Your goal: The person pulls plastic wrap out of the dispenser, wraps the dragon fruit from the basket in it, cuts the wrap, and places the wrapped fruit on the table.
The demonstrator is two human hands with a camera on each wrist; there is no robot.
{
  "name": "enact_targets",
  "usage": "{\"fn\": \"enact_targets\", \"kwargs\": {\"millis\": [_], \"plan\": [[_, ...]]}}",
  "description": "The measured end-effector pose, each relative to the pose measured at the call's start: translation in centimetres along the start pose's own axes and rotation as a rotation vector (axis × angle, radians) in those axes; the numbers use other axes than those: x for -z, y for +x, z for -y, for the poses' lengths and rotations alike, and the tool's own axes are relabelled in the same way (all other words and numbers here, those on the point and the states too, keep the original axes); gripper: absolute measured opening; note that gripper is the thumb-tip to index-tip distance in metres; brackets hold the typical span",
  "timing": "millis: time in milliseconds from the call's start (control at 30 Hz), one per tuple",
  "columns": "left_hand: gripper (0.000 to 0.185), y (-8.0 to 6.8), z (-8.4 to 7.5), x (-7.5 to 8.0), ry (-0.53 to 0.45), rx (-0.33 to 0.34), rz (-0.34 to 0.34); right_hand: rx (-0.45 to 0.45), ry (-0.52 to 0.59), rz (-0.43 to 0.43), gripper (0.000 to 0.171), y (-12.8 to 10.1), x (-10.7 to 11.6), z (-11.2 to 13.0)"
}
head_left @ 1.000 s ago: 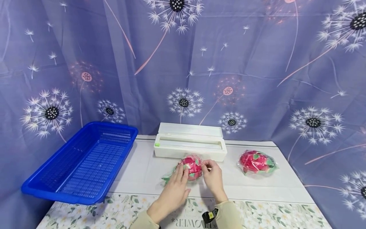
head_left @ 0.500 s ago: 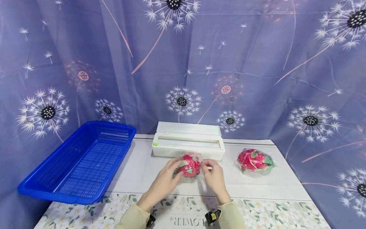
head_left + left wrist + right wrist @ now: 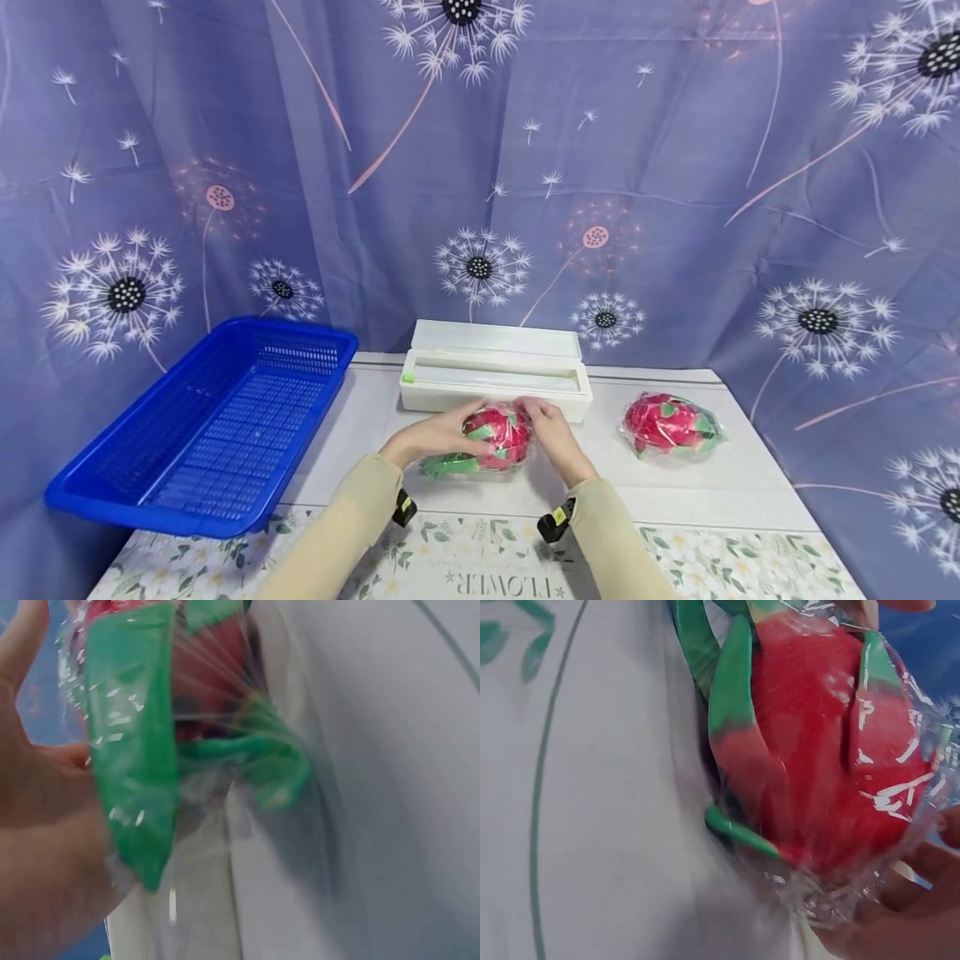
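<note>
At the lower left of the head view a blue basket (image 3: 210, 433) sits tilted, hanging over the left edge of the table (image 3: 675, 492), with only its mesh floor showing inside. Just right of it, low in the middle of the frame, the left hand (image 3: 431, 435) lies against the left side of a wrapped dragon fruit (image 3: 495, 437), thumb and fingers curled round it; in the left wrist view the palm (image 3: 45, 847) presses on the clear film and a green leaf tip of the fruit (image 3: 135, 750). The fruit rests on the white part of the table, touching or just in front of a long white box (image 3: 495, 379) with its lid open, which stands behind it and blocks the way toward the curtain (image 3: 480, 167). The right hand (image 3: 546, 432) cups the fruit's right side, fingers bent over the top; the right wrist view shows its fingertips (image 3: 900, 907) under the crinkled film of the fruit (image 3: 825, 765). Farther right, well apart, a second wrapped dragon fruit (image 3: 670, 425) lies alone on the table.
</note>
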State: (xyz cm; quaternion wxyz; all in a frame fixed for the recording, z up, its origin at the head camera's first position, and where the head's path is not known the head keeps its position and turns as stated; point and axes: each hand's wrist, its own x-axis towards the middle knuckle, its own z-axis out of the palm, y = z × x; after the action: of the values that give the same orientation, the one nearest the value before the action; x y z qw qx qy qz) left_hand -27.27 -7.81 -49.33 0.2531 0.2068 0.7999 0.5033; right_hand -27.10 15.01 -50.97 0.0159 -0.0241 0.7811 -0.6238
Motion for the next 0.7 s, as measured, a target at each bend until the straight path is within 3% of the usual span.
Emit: {"fn": "enact_targets", "kwargs": {"millis": [100,200,367,467,700], "plan": [[0.1,0.5,-0.1,-0.4,-0.033,-0.07,0.032,-0.023,0.08,0.068,0.038,0.3,-0.5,-0.2],[0.096,0.8,0.0,-0.8,-0.018,-0.167,0.02,-0.028,0.19,0.127,0.041,0.5,-0.9,-0.3],[0.092,1.2,0.3,-1.2,0.1,-0.285,-0.031,-0.033,0.288,0.124,0.044,0.2,-1.0,-0.2],[0.091,1.2,0.5,-1.3,0.153,-0.299,-0.036,-0.035,0.273,0.082,0.042,0.0,-1.2,-0.4],[0.088,1.1,0.5,-1.1,0.196,-0.264,-0.033,0.069,0.119,-0.032,0.034,-0.8,-1.8,-0.6]]}}
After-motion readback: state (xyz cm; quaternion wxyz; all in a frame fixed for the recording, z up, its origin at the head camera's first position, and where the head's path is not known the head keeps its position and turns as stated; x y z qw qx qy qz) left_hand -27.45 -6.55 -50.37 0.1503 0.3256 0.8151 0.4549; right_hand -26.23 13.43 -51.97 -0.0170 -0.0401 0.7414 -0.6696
